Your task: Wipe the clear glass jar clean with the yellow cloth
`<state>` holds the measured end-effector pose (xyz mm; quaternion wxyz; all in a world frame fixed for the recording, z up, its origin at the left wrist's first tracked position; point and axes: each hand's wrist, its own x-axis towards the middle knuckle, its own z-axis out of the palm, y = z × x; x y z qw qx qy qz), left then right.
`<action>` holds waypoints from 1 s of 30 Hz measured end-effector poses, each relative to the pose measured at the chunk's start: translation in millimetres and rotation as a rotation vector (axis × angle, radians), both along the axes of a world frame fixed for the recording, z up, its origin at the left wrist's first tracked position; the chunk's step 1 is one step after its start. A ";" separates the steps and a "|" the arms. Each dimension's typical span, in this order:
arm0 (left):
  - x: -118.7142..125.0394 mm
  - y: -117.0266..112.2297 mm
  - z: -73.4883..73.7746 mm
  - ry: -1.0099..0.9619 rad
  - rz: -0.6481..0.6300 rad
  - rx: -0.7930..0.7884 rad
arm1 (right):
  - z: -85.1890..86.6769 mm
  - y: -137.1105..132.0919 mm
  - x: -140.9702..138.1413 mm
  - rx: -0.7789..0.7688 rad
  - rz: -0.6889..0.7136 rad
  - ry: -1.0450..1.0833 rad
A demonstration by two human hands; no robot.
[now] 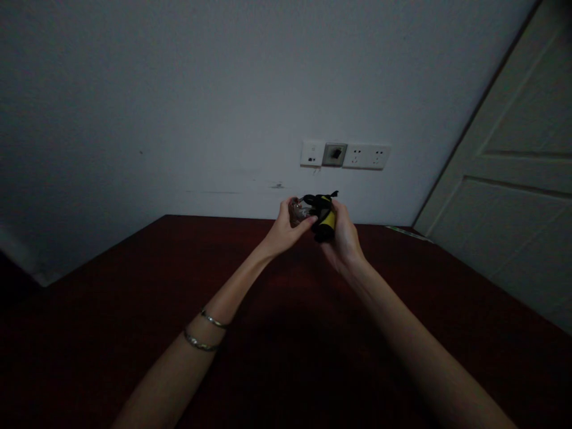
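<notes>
Above the far part of the dark red table, my two hands are close together. My right hand (347, 235) is closed round a small black-and-yellow object (328, 221), possibly a soft toy, with black parts sticking out at its top. My left hand (286, 231) grips a shiny, brownish, partly see-through thing (298, 213) that looks like a plastic wrapper or packet. The left thumb reaches across to the black-and-yellow object's near side. Dim light and the fingers hide the exact kind of both things, and I cannot tell whether they are joined.
The dark red tabletop (268, 310) reaches back to a pale wall (201, 119). Several socket and switch plates (364, 156) are on the wall behind my hands. A panelled white door (513, 179) stands at the right. A thin flat strip (409, 233) lies at the table's far right edge.
</notes>
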<state>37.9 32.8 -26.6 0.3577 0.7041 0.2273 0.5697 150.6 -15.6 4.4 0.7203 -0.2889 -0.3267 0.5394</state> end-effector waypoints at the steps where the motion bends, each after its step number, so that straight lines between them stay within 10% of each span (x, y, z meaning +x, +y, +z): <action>1: 0.4 -0.1 -1.1 -0.008 -0.048 -0.033 | -0.7 2.6 2.9 0.000 -0.009 -0.008; 18: -14.4 0.1 1.3 0.168 -0.316 -0.062 | -11.2 17.8 26.0 -0.085 0.164 -0.070; 25: -2.8 3.6 -4.8 0.053 0.032 0.113 | -13.7 16.2 8.8 0.027 -0.026 -0.063; 30: 6.4 1.8 -13.8 -0.054 -0.005 0.018 | -14.5 17.6 5.5 0.035 -0.013 -0.059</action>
